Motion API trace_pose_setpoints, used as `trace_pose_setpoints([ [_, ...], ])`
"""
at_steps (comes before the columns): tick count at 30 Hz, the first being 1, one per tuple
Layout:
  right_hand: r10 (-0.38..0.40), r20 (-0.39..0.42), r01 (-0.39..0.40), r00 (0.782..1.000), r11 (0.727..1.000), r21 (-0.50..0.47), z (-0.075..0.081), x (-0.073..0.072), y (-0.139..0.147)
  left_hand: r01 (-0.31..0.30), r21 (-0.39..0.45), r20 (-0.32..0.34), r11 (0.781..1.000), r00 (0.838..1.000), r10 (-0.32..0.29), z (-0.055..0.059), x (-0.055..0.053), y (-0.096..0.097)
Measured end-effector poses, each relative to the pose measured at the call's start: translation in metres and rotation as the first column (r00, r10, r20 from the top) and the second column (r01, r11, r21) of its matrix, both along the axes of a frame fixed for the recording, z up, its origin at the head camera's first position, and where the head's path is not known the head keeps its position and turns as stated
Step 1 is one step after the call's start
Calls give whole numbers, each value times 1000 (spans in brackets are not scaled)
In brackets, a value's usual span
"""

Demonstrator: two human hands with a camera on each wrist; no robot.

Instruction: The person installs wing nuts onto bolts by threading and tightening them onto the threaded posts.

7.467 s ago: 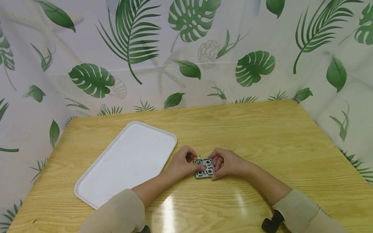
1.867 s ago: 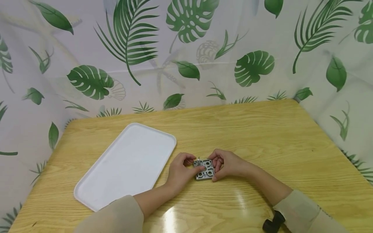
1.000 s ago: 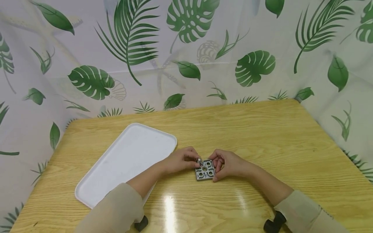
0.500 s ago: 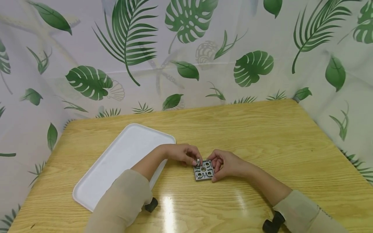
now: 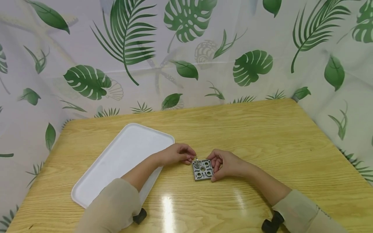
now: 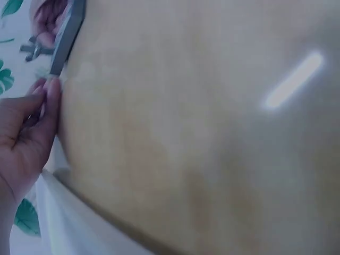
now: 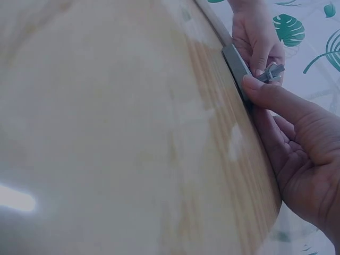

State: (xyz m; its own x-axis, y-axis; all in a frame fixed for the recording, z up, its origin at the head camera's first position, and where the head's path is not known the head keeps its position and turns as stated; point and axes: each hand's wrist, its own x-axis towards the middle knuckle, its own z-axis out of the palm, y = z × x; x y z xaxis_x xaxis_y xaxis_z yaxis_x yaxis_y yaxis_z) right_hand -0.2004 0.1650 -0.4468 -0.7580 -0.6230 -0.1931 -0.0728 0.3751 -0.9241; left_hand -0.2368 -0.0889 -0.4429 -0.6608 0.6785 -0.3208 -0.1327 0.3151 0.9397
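A square grey metal plate (image 5: pixel 202 174) with several round holes lies at the middle of the table. My right hand (image 5: pixel 225 163) pinches its right side, thumb on the near corner; the right wrist view shows the thumb over the plate's edge (image 7: pixel 236 64). A small silver wing screw (image 5: pixel 197 162) stands upright at the plate's far left corner, its wings (image 6: pixel 36 49) visible in the left wrist view. My left hand (image 5: pixel 176 154) is just left of it, fingers loosely curled with nothing held, fingertips close by the plate's edge.
A white rectangular tray (image 5: pixel 116 161) lies slanted on the left of the wooden table (image 5: pixel 247 129), partly under my left forearm. A leaf-patterned cloth (image 5: pixel 157 48) hangs behind the table. Black wrist mounts (image 5: pixel 272 223) stick out below the sleeves.
My left thumb has lifted off the plate; the hand pinched the wing screw's top, then let go and drew slightly left. The right hand and plate have stayed in place.
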Motion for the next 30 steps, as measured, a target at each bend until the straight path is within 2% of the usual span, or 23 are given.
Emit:
trace_pose_setpoints([
  [2, 2, 4, -2, 1000, 1000, -4, 1, 0, -1, -123, 5, -60, 992, 991, 123, -4, 13, 1],
  [3, 3, 4, -3, 1000, 1000, -3, 1, 0, -1, -187, 4, -88, 982, 978, 187, -6, 20, 3],
  [4, 4, 3, -4, 1000, 1000, -2, 1, 0, 0, -253, 12, -108, 967, 961, 253, -7, 26, 5],
  [5, 1, 3, -1, 1000, 1000, 5, 1, 0, 0, -324, 27, -124, 946, 938, 325, -9, 31, 7],
  [6, 0, 2, 0, 1000, 1000, 8, 1, 0, 0, -396, 47, -129, 917, 908, 399, -11, 36, 10],
  [8, 0, 0, 0, 1000, 1000, 12, 0, 0, 2, -531, 102, -113, 841, 834, 540, -12, 44, 16],
  [10, 2, 0, -2, 1000, 1000, 12, -1, 0, 2, -639, 160, -109, 752, 746, 657, -13, 53, 22],
  [11, 3, -1, -3, 1000, 1000, 13, -2, -1, 2, -676, 177, -124, 715, 705, 698, -13, 58, 24],
  [12, 9, -2, -9, 1000, 1000, 8, -2, -1, 2, -700, 181, -154, 691, 673, 723, -13, 63, 27],
  [13, 9, -4, -9, 1000, 1000, 7, -3, -1, 2, -712, 182, -193, 678, 650, 735, -14, 68, 29],
  [14, 9, -7, -9, 1000, 1000, 6, -3, -2, 1, -717, 176, -234, 675, 635, 736, -14, 73, 31],
  [16, 7, -12, -6, 1000, 1000, 2, -3, -2, 1, -711, 162, -310, 685, 622, 719, -16, 82, 35],
  [19, 0, -19, 0, 1000, 1000, 7, -2, -3, 1, -679, 158, -376, 717, 630, 679, -17, 89, 40],
  [22, 3, -19, -3, 1000, 1000, 5, -2, -3, 1, -665, 159, -397, 730, 633, 664, -18, 91, 43],
  [30, 8, -21, -8, 1000, 1000, 14, -3, -3, 1, -706, 136, -293, 695, 641, 709, -16, 85, 51],
])
